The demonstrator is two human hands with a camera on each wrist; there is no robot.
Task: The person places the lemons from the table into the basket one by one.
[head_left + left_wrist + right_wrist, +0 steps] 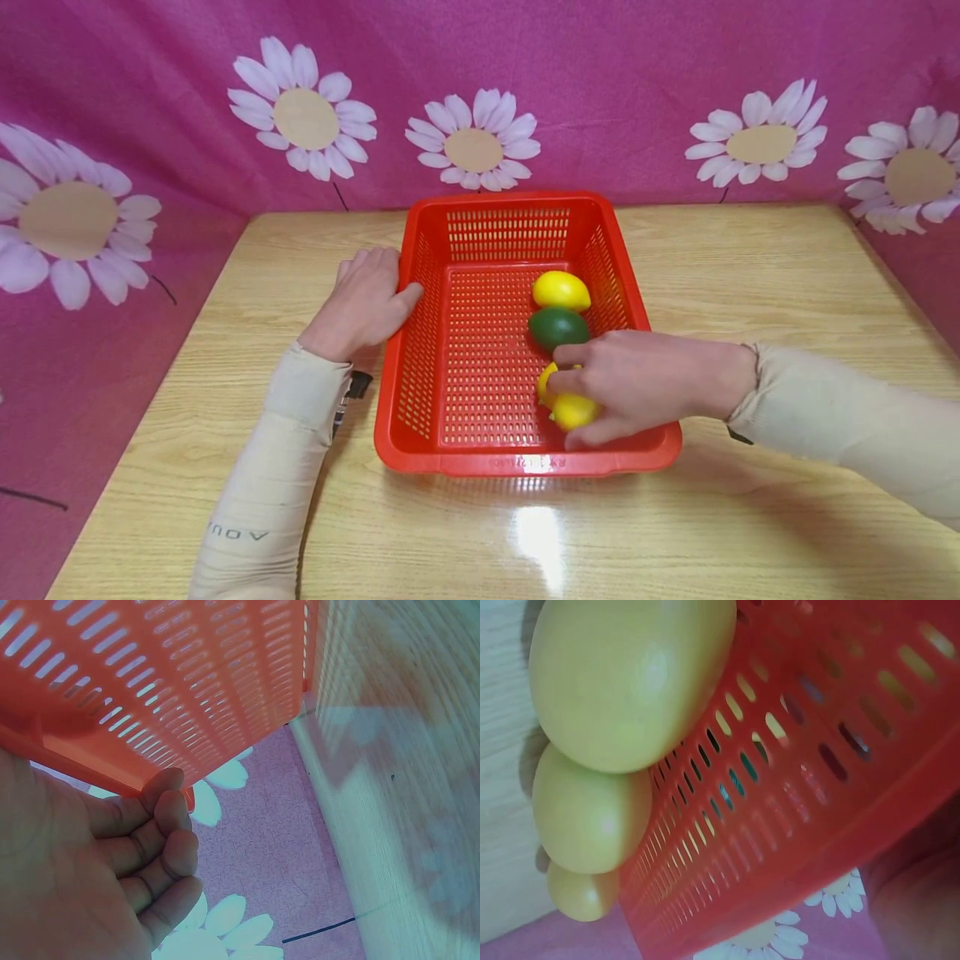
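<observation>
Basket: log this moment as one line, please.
basket: on table | left hand: on basket's left rim | right hand: curled round near lemon | also inside: second lemon, partly hidden; green fruit; far lemon

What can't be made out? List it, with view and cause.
- Head view: parts of two yellow oval fruits, covered by the right hand.
- Head view: lettering on the red perforated plastic basket, too small and blurred.
- Right wrist view: the upper end of the topmost yellow rounded fruit, cut by the top edge.
- Right wrist view: most of that hand, behind the basket or out of frame.
</observation>
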